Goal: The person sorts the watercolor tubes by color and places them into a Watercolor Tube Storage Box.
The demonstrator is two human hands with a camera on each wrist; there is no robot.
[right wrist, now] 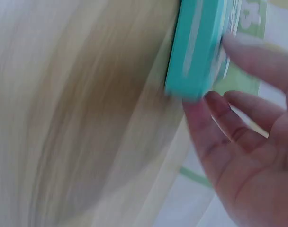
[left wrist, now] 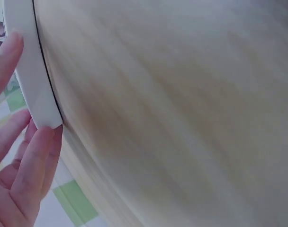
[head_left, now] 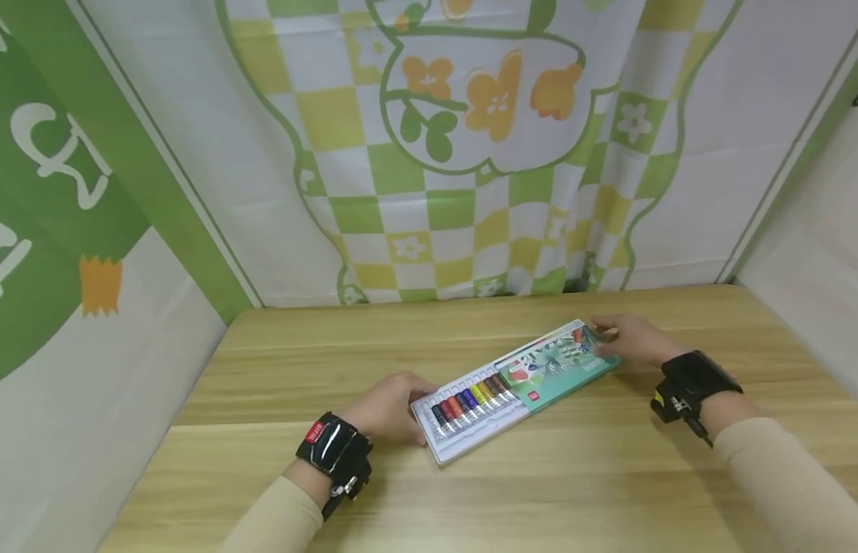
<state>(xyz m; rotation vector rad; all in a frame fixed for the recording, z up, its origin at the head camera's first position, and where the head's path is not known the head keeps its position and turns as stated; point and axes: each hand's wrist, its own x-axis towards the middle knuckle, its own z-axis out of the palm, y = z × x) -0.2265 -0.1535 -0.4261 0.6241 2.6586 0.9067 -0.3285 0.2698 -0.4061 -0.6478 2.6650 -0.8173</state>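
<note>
A white tray (head_left: 451,445) of small paint tubes (head_left: 473,398) in several colours juts out of a green printed cardboard sleeve (head_left: 563,380). The set lies at a slant, its right end farther back. At the tray's outer end, my left hand (head_left: 390,405) holds it with thumb and fingers; the left wrist view shows the white tray's edge (left wrist: 36,78) between them. My right hand (head_left: 634,339) grips the far right end of the sleeve. In the right wrist view, the thumb is at the face of the teal sleeve (right wrist: 193,56) and a fingertip touches its end.
Underneath is a light wooden table (head_left: 276,376) with rounded back corners. A checked, flower-printed curtain (head_left: 456,223) hangs behind its back edge, and printed cloth panels stand at the left (head_left: 173,322) and right (head_left: 809,253). Each wrist wears a black strapped camera.
</note>
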